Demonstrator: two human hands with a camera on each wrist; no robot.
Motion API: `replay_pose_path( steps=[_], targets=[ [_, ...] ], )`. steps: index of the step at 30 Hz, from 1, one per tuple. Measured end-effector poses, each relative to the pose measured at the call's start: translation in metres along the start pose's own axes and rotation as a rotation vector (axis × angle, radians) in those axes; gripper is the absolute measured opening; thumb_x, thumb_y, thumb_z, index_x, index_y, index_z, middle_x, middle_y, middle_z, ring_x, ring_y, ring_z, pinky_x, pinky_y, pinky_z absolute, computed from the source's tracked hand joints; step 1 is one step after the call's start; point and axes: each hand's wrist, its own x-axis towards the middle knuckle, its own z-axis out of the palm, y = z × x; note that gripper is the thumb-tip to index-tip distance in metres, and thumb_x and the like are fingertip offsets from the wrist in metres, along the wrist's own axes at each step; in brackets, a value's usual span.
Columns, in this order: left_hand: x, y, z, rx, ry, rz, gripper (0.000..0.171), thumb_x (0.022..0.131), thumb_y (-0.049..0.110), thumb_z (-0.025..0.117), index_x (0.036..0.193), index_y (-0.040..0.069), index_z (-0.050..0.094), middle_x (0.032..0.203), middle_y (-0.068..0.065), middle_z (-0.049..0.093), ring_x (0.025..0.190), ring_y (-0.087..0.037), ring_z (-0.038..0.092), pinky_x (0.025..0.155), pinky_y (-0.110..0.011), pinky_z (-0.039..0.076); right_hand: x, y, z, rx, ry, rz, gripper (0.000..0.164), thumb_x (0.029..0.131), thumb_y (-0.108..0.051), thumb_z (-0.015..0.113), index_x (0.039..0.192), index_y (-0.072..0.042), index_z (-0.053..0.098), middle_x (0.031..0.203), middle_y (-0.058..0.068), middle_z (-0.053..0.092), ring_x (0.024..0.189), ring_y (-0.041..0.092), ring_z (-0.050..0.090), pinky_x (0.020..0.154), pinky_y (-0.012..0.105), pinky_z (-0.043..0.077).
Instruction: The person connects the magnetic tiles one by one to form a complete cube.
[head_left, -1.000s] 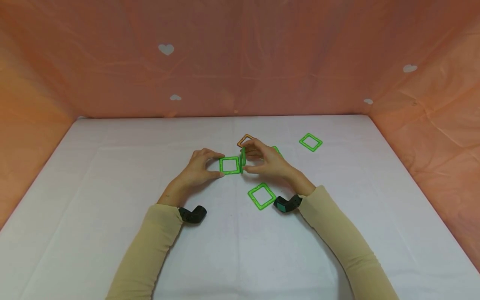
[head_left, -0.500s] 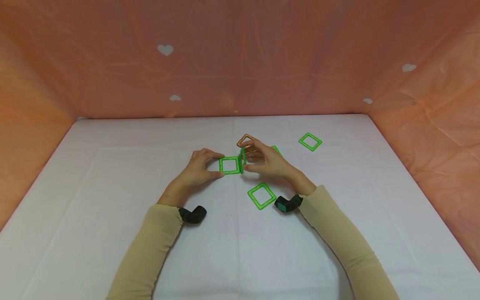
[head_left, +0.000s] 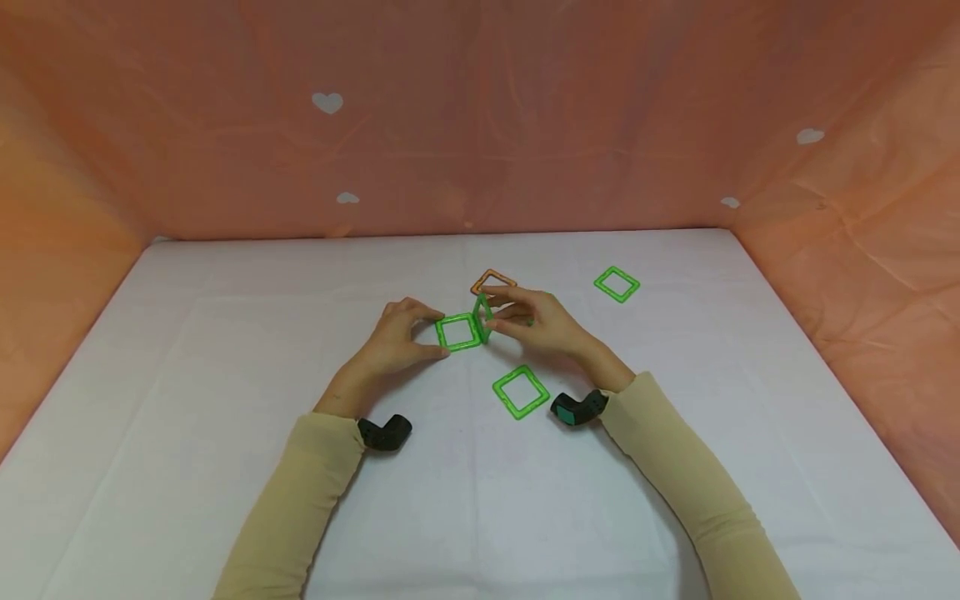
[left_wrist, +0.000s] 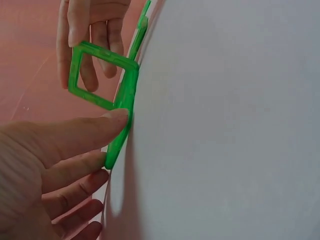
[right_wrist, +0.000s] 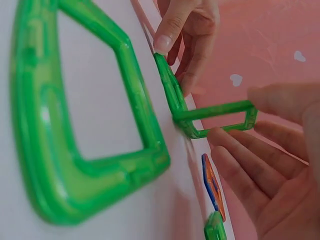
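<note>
Thumb and index finger of my left hand (head_left: 397,337) pinch a green square magnetic tile (head_left: 463,347) by its left side, low over the white cloth. A second green square tile (left_wrist: 100,51) stands up from its right edge; the two touch along that edge. My right hand (head_left: 543,323) holds this raised tile between thumb and fingers, as the right wrist view shows. A further green tile (head_left: 536,381) lies flat in front of the right hand and looms large in the right wrist view.
Behind the right hand lies an orange tile (head_left: 480,281), blue-edged in the right wrist view. Beside it a green tile (right_wrist: 215,227) is mostly hidden from the head view. Another green tile (head_left: 627,276) lies at the back right. An orange curtain (head_left: 480,125) encloses the table.
The joined pair has turned slightly, its raised tile now showing more of its opening. My right fingers have shifted a little, covering the green tile behind. The left hand has hardly moved.
</note>
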Motion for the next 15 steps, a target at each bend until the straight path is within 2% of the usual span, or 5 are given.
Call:
replay_pose_path(
  steps=[9, 15],
  targets=[
    [-0.0025, 0.004, 0.0008, -0.007, 0.017, -0.035, 0.051, 0.077, 0.017, 0.079, 0.121, -0.001, 0.063, 0.123, -0.02, 0.054, 0.121, -0.035, 0.039, 0.105, -0.049, 0.033, -0.0012, 0.0032, -0.0025, 0.053, 0.048, -0.02, 0.04, 0.09, -0.001, 0.062, 0.129, 0.003, 0.056, 0.116, 0.022, 0.065, 0.093, 0.032, 0.069, 0.083, 0.034, 0.054],
    [-0.0049, 0.0074, -0.0003, 0.015, 0.025, -0.05, 0.049, 0.076, 0.018, 0.08, 0.118, -0.001, 0.065, 0.123, -0.02, 0.055, 0.122, -0.036, 0.038, 0.105, -0.05, 0.032, -0.002, 0.0016, -0.0036, 0.068, 0.074, 0.021, 0.036, 0.09, -0.003, 0.064, 0.125, 0.002, 0.06, 0.11, 0.022, 0.067, 0.088, 0.032, 0.069, 0.074, 0.034, 0.056]
  ],
)
